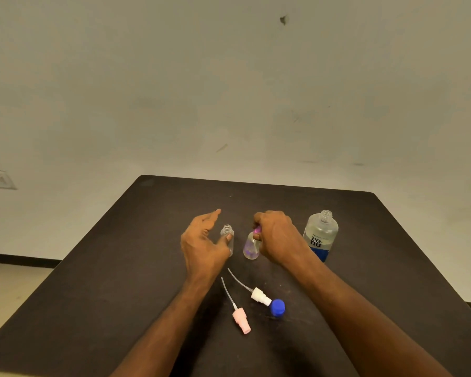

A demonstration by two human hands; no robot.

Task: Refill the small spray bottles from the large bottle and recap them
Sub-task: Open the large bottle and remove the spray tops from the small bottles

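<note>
left hand (201, 240) loose, thumb touching an uncapped clear small spray bottle (228, 238), upright mid table (120, 254). right hand (276, 236) pinches the purple spray cap (257, 230) on a second small bottle (251, 247), just beside the first; twisting on or off, cannot tell. large renu bottle (321, 235) open, far right. white pump (260, 296), pink pump (241, 320), blue cap (278, 307) lie nearer. small bottles look light, thin plastic, tippy: hold the body, turn the collar.
</note>
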